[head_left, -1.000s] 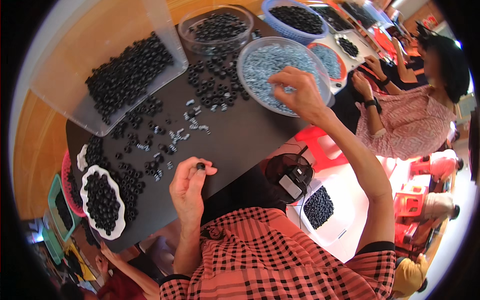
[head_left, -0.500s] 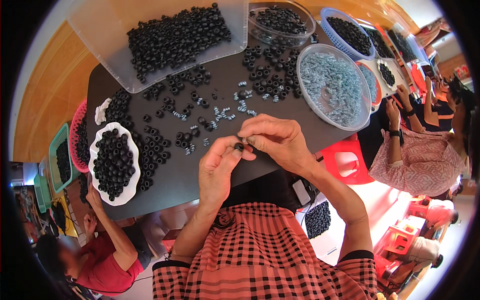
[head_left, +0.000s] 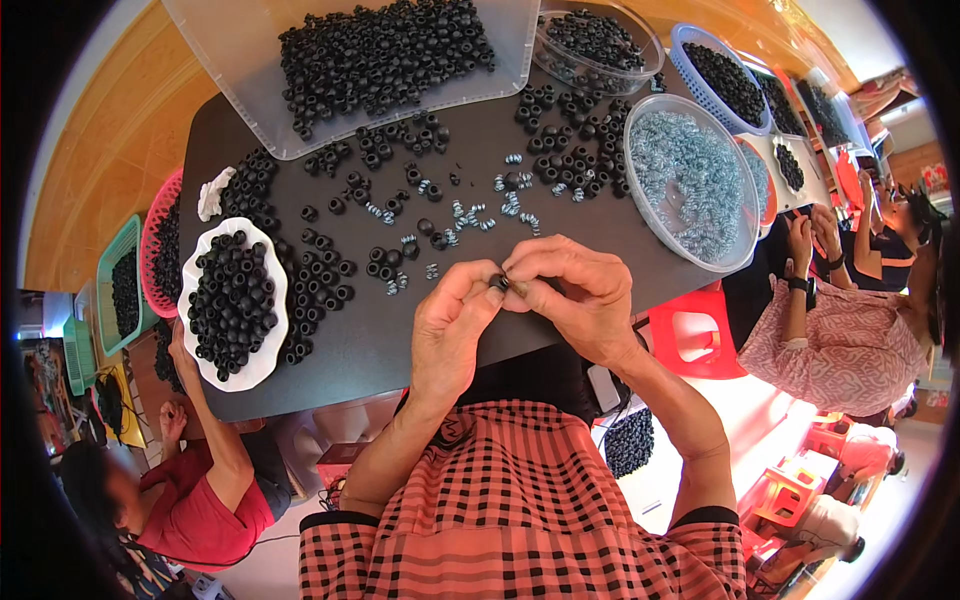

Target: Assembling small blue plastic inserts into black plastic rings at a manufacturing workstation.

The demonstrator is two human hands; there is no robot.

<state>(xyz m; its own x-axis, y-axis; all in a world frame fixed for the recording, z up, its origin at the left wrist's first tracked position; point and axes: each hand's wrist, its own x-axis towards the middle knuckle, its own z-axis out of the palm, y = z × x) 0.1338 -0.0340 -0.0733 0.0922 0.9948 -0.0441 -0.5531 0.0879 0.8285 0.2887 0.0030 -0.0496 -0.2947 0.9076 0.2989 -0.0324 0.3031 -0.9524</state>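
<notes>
Above the near table edge, my left hand [head_left: 450, 325] pinches a small black hollow piece [head_left: 498, 283] between thumb and fingers. My right hand [head_left: 582, 300] meets it there, its thumb and forefinger closed at the piece's opening; whatever they hold is hidden. Just beyond my hands lie loose silvery coil springs [head_left: 470, 216] among scattered black hollow pieces [head_left: 384, 264]. A clear round tub [head_left: 742, 250] heaped with the same springs stands to the right. On the left, a white scalloped dish [head_left: 262, 352] is piled with black pieces.
A large clear bin [head_left: 210, 45] of black pieces sits at the back, with a clear round bowl [head_left: 655, 62] beside it. A blue basket [head_left: 690, 65] stands farther right. One person [head_left: 205, 475] sits at the left, reaching toward the dish; others [head_left: 835, 340] sit at the right.
My right fingertips have closed in against the black piece, and both hands are drawn together. The whole view has shifted slightly, moving the table's contents to the right.
</notes>
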